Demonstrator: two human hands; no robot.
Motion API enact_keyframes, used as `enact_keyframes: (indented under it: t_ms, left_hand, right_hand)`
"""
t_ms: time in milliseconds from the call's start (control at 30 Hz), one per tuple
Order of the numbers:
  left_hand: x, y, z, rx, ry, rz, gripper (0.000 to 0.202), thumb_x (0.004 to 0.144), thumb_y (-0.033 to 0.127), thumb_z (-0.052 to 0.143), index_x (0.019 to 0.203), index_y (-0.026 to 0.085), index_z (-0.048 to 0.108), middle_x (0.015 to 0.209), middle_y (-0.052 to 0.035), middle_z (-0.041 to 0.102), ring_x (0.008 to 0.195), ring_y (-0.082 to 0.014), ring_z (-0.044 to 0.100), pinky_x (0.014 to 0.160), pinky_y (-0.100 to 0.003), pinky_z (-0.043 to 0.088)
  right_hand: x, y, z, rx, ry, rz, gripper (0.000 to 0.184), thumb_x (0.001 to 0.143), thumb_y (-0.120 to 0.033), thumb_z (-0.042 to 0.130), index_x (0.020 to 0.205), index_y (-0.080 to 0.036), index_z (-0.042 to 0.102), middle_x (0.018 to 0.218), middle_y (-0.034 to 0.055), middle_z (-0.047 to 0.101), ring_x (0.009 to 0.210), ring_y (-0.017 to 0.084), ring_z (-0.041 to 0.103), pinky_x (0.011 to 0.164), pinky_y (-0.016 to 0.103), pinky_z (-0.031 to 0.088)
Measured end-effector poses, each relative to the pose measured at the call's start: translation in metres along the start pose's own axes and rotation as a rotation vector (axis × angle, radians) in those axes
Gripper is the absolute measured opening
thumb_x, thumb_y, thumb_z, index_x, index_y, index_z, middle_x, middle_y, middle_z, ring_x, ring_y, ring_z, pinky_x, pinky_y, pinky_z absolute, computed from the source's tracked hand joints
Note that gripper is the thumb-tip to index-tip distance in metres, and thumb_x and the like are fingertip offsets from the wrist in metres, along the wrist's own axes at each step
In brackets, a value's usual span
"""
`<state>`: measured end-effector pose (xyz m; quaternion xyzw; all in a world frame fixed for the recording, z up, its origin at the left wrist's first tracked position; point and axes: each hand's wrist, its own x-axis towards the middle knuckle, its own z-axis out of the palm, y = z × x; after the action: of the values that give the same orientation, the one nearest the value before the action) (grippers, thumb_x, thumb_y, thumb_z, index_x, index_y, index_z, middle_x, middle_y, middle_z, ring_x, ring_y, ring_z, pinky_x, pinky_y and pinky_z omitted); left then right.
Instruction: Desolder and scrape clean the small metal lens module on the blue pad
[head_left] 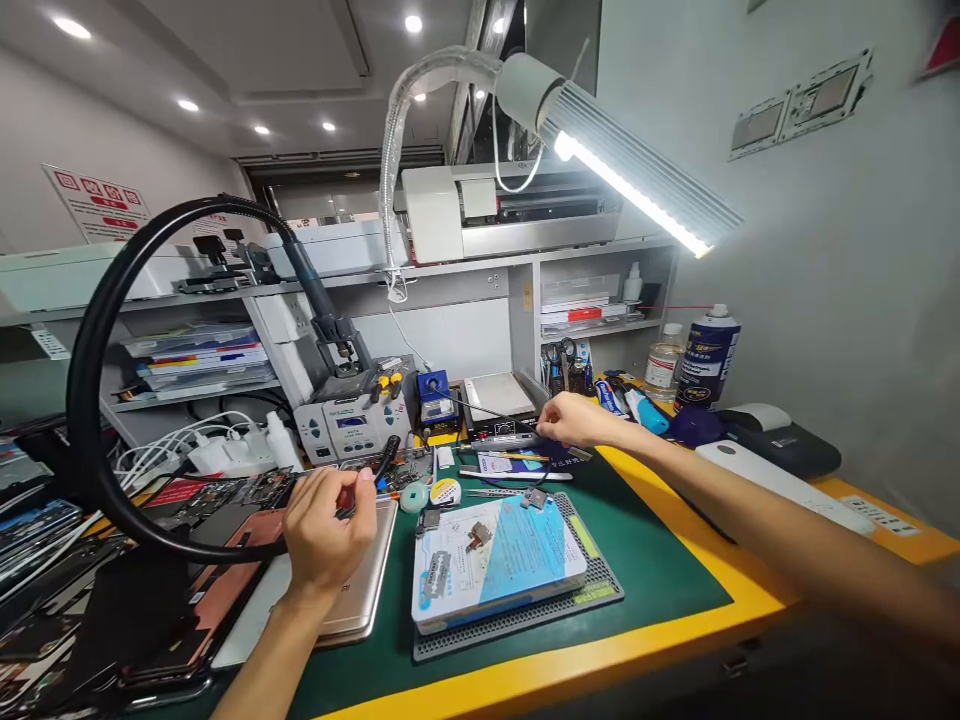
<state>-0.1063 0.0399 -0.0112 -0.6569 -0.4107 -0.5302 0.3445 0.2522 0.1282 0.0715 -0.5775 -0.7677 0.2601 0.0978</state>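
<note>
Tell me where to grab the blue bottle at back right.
Wrap your hand around the straight cylindrical body of the blue bottle, below its white cap, coming from the front right: it stands upright, with a clear bottle close on its left.

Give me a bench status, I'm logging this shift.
Left hand: gripping a red-handled tool above a gold Mi phone. Right hand: at a silver tool. Black flexible tube loops beside the left hand.
</note>
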Motion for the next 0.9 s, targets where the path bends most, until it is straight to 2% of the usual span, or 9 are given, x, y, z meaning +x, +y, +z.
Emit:
enact_keyframes:
  t_ms: [133, 300, 400, 533, 633, 700, 800, 900]
  left_hand:
    - [0.0, 0.001, -0.001, 0.008, -0.026, 0.001, 0.029, 0.105, 0.035, 0.065, 0.084, 0.017, 0.061, 0.069, 0.0072, 0.051, 0.059, -0.0102, 0.051, 0.062, -0.026, 0.05]
    - [0.001, 0.004, -0.005, -0.02, -0.086, 0.023, 0.029, 0.105, 0.037, 0.066, 0.084, 0.017, 0.061, 0.069, 0.007, 0.051, 0.059, -0.0101, 0.05, 0.062, -0.026, 0.048]
    - [0.003, 0.006, -0.006, -0.038, -0.114, 0.032, 0.03, 0.104, 0.036, 0.066, 0.082, 0.017, 0.061, 0.068, 0.0075, 0.049, 0.059, -0.0101, 0.048, 0.061, -0.025, 0.047]
    - [0.003, 0.009, -0.005, -0.049, -0.113, -0.004, 0.028, 0.105, 0.035, 0.066, 0.084, 0.017, 0.062, 0.069, 0.0072, 0.049, 0.059, -0.01, 0.048, 0.061, -0.025, 0.046]
    - [0.003, 0.012, -0.005, -0.063, -0.12, -0.027, 0.025, 0.104, 0.033, 0.067, 0.087, 0.017, 0.062, 0.07, 0.007, 0.05, 0.06, -0.0099, 0.049, 0.061, -0.025, 0.046]
    - [0.003, 0.014, -0.006, -0.08, -0.13, -0.035, 0.023, 0.104, 0.032, 0.067, 0.087, 0.017, 0.062, 0.071, 0.007, 0.05, 0.06, -0.0099, 0.049, 0.061, -0.025, 0.046]
    - [0.005, 0.019, -0.008, -0.132, -0.152, -0.036, 0.018, 0.102, 0.025, 0.067, 0.086, 0.017, 0.06, 0.072, 0.0069, 0.049, 0.061, -0.0104, 0.048, 0.061, -0.025, 0.044]
    - [0.007, 0.028, -0.01, -0.206, -0.211, -0.027, 0.014, 0.097, 0.014, 0.065, 0.085, 0.018, 0.059, 0.072, 0.005, 0.052, 0.063, -0.0123, 0.05, 0.062, -0.028, 0.043]
  right_hand:
    - [0.014, 0.026, 0.027, -0.056, 0.01, -0.012, 0.036, 0.103, -0.037, 0.072, 0.133, -0.017, 0.069, 0.135, 0.0093, 0.07, 0.113, 0.029, 0.072, 0.093, 0.048, 0.063]
    - [0.02, 0.037, 0.045, -0.009, 0.065, -0.063, 0.035, 0.104, -0.036, 0.071, 0.134, -0.019, 0.068, 0.138, 0.0113, 0.069, 0.115, 0.028, 0.071, 0.096, 0.048, 0.062]
    - [0.019, 0.04, 0.038, 0.062, 0.111, -0.08, 0.035, 0.104, -0.036, 0.071, 0.134, -0.018, 0.068, 0.137, 0.0111, 0.069, 0.113, 0.028, 0.072, 0.095, 0.047, 0.063]
    - [0.005, 0.042, 0.012, 0.159, 0.185, -0.074, 0.03, 0.105, -0.037, 0.07, 0.128, -0.017, 0.07, 0.126, 0.0087, 0.073, 0.103, 0.024, 0.074, 0.087, 0.042, 0.065]
    - [-0.012, 0.042, -0.01, 0.212, 0.277, -0.079, 0.028, 0.106, -0.039, 0.068, 0.122, -0.016, 0.071, 0.114, 0.0068, 0.075, 0.09, 0.02, 0.074, 0.078, 0.037, 0.065]
    - [-0.02, 0.041, -0.018, 0.224, 0.327, -0.079, 0.026, 0.107, -0.04, 0.066, 0.113, -0.015, 0.071, 0.099, 0.0034, 0.075, 0.077, 0.016, 0.072, 0.07, 0.032, 0.063]
    - [-0.022, 0.039, -0.013, 0.217, 0.313, -0.06, 0.024, 0.106, -0.037, 0.069, 0.098, -0.015, 0.072, 0.077, -0.0033, 0.069, 0.058, 0.011, 0.064, 0.057, 0.025, 0.057]
    - [-0.016, 0.037, 0.001, 0.188, 0.278, -0.036, 0.024, 0.106, -0.035, 0.069, 0.093, -0.015, 0.072, 0.068, -0.0059, 0.065, 0.051, 0.009, 0.06, 0.052, 0.023, 0.052]
